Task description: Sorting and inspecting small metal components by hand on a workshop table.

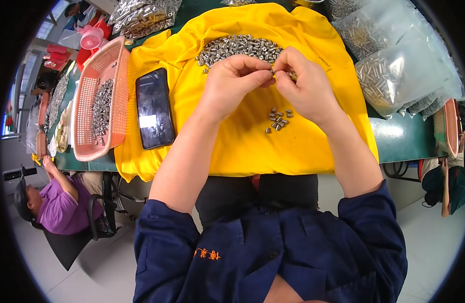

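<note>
Both hands, left (232,81) and right (305,86), pinch one small metal part (292,76) between closed fingers above the yellow cloth (242,146). Risk: it slips, rolling into the pile (240,49).

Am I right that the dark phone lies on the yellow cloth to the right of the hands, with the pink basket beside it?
Not quite. The head view shows the phone on the yellow cloth to the left of the hands, left and right. The pink basket does sit beside it.
</note>
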Tool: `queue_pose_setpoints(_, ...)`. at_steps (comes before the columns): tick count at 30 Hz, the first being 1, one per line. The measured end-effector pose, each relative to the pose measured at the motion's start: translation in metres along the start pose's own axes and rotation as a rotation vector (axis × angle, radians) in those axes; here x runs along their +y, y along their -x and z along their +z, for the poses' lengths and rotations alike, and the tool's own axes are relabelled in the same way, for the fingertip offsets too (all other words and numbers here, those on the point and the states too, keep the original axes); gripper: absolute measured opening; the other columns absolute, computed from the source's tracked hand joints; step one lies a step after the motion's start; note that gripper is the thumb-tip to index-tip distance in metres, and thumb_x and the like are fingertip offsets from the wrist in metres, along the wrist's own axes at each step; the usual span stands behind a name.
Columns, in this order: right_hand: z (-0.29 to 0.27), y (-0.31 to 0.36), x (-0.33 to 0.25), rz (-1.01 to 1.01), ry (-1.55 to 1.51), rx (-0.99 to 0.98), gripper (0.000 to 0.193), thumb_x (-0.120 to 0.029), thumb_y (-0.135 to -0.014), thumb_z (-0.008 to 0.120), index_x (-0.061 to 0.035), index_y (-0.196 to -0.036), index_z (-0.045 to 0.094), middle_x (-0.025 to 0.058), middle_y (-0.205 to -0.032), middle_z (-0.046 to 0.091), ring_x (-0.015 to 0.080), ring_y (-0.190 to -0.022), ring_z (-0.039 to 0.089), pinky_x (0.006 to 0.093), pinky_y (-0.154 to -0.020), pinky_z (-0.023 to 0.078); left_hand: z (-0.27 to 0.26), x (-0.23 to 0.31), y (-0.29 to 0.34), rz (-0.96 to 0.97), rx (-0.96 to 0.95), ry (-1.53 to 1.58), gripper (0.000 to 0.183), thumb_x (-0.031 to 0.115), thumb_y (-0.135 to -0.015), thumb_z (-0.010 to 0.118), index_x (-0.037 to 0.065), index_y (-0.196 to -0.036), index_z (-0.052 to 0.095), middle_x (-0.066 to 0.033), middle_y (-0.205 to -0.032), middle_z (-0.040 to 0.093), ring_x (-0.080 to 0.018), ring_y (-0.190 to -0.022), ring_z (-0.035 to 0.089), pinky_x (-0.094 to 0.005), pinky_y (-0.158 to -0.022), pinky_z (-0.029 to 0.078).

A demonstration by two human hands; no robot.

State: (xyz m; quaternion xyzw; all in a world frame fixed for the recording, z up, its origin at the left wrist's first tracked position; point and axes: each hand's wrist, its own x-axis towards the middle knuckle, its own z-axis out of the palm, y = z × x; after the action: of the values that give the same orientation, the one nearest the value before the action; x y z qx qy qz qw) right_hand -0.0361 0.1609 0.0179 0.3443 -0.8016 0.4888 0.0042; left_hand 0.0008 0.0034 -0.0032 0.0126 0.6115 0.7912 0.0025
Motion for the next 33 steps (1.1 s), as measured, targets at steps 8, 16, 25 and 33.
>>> queue_pose_setpoints(8, -0.008, -0.007, 0.016, 0.433, -0.815, -0.167, 0.005, -0.009, -0.077, 0.048, -0.0042, -0.078, 0.047, -0.0025, -0.061, 0.045, 0.0061, -0.054, 0.04, 0.0211, -0.048, 0.033, -0.003, -0.001, -0.002, 0.047, 0.031, -0.046, 0.009, 0.002, -0.075, 0.06, -0.001, -0.084, 0.059, -0.0053, -0.079, 0.061, -0.0116, -0.072, 0.059, -0.0218, -0.066, 0.048)
queue_pose_setpoints(16, -0.018, -0.008, 0.02, 0.326, -0.472, 0.091, 0.006, -0.01, -0.079, 0.048, -0.0046, -0.082, 0.05, -0.0048, -0.062, 0.043, 0.0027, -0.053, 0.035, 0.018, -0.046, 0.029, 0.002, 0.009, 0.011, 0.187, -0.283, -0.794, 0.015, 0.004, -0.07, 0.06, 0.003, -0.085, 0.062, -0.0073, -0.081, 0.062, -0.0162, -0.072, 0.059, -0.0243, -0.067, 0.047)
queue_pose_setpoints(25, -0.012, -0.01, 0.019, 0.301, -0.467, 0.034, 0.004, -0.008, -0.08, 0.049, -0.0044, -0.081, 0.05, -0.0041, -0.065, 0.045, 0.0024, -0.056, 0.037, 0.0181, -0.048, 0.03, -0.028, 0.01, 0.004, 0.327, 0.015, -1.244, 0.015, 0.004, -0.07, 0.059, 0.003, -0.085, 0.062, -0.01, -0.083, 0.059, -0.0234, -0.079, 0.057, -0.0297, -0.071, 0.044)
queue_pose_setpoints(33, -0.01, -0.01, 0.013, 0.267, -0.417, 0.044, 0.005, -0.008, -0.079, 0.049, -0.0037, -0.081, 0.05, -0.0031, -0.067, 0.047, 0.0031, -0.059, 0.039, 0.0178, -0.051, 0.033, -0.031, 0.008, 0.006, 0.311, 0.01, -1.317, 0.015, 0.003, -0.07, 0.056, 0.002, -0.083, 0.062, -0.0124, -0.081, 0.058, -0.0291, -0.08, 0.054, -0.0333, -0.072, 0.043)
